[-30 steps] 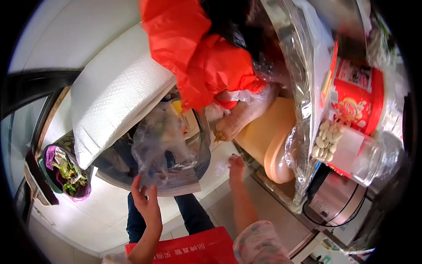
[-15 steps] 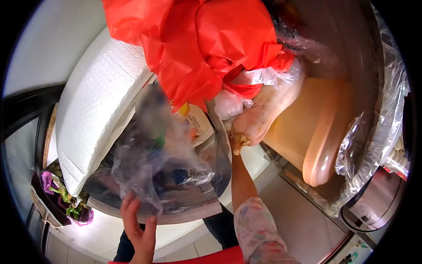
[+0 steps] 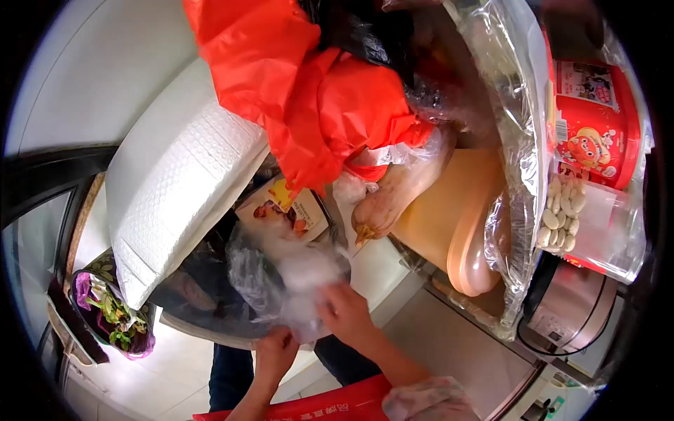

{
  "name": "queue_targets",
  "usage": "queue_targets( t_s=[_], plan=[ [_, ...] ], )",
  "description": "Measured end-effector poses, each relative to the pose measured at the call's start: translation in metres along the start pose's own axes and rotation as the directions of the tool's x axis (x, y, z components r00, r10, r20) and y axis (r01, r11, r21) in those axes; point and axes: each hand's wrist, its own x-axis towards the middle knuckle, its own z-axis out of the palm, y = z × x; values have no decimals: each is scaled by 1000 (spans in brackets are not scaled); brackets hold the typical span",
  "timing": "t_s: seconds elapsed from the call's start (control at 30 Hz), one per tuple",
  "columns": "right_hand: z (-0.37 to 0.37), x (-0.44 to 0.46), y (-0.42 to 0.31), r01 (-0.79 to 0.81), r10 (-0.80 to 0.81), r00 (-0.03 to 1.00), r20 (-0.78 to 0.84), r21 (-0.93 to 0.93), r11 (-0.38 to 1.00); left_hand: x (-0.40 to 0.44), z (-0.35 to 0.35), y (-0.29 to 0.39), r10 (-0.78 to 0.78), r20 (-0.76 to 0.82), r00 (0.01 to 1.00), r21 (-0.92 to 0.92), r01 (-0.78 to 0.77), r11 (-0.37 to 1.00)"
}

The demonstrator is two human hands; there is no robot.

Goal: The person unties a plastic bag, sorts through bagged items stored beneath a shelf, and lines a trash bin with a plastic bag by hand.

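Observation:
A crumpled clear plastic bag (image 3: 254, 275) with whitish, blurred contents lies over the opening of a silver-lined insulated bag (image 3: 186, 186). My left hand (image 3: 276, 351) is closed on the bag's lower edge, near the insulated bag's front rim. Just right of it, my right hand (image 3: 345, 313) grips the whitish side of the plastic bag; its fingertips are partly hidden and blurred. Behind the plastic, a printed box (image 3: 286, 210) with food pictures shows inside the insulated bag. Beyond my right hand rests a long tan squash (image 3: 404, 189), stem toward me.
A red bag (image 3: 302, 105) covers the far middle, beside black plastic (image 3: 365, 35). Right stand an orange-tan board-like object (image 3: 449, 210), a red tub (image 3: 593, 126), a clear container of white pieces (image 3: 562, 210) and a metallic appliance (image 3: 572, 309). Potted greenery (image 3: 126, 319) is low left.
My right hand has come away from the squash's stem end to the plastic bag. My left hand, earlier spread, has closed on the bag's edge. The view has shifted, showing more at right.

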Motion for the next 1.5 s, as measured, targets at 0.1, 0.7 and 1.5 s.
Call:
queue_targets(
  t_s=[0.1, 0.7, 1.5],
  plan=[
    [-9, 42, -30, 31, 104, 959, 265, -458, 888, 7, 1, -1, -3, 19, 1000, 99, 1, 995],
    [-156, 205, 99, -285, 215, 720, -660, 2, 959, 16, 6, 40, -95, -328, 940, -101, 65, 993],
    [-162, 241, 72, -439, 252, 842, -477, -334, 834, 21, -4, 33, 91, -536, 839, -174, -215, 961]
  ],
)
